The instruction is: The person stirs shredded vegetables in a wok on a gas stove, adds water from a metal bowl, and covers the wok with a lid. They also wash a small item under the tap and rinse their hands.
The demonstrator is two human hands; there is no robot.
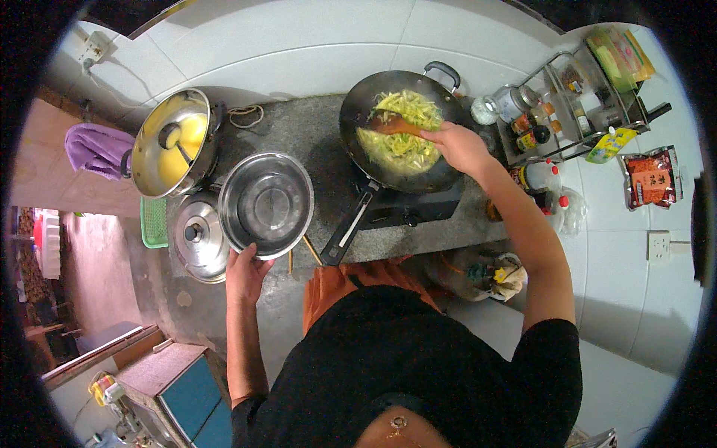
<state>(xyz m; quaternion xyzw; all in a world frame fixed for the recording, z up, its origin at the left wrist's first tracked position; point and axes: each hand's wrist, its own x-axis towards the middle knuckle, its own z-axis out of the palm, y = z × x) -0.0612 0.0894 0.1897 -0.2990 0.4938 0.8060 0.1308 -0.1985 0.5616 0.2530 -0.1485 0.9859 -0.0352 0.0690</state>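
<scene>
My right hand grips a wooden spatula, whose blade lies among shredded pale-green vegetables in a dark wok. The wok sits on a black stove, its long handle pointing toward me. At the left, my left hand holds the near rim of a steel bowl, with no food seen in it. That bowl partly covers a steel lid with a black knob. Behind them stands a steel pot of yellow liquid with a ladle in it.
A wire rack of jars and seasoning bottles stands at the back right, with red-capped bottles nearer me. On the left are a purple cloth and a green plastic basket. Chopsticks jut over the counter's front edge.
</scene>
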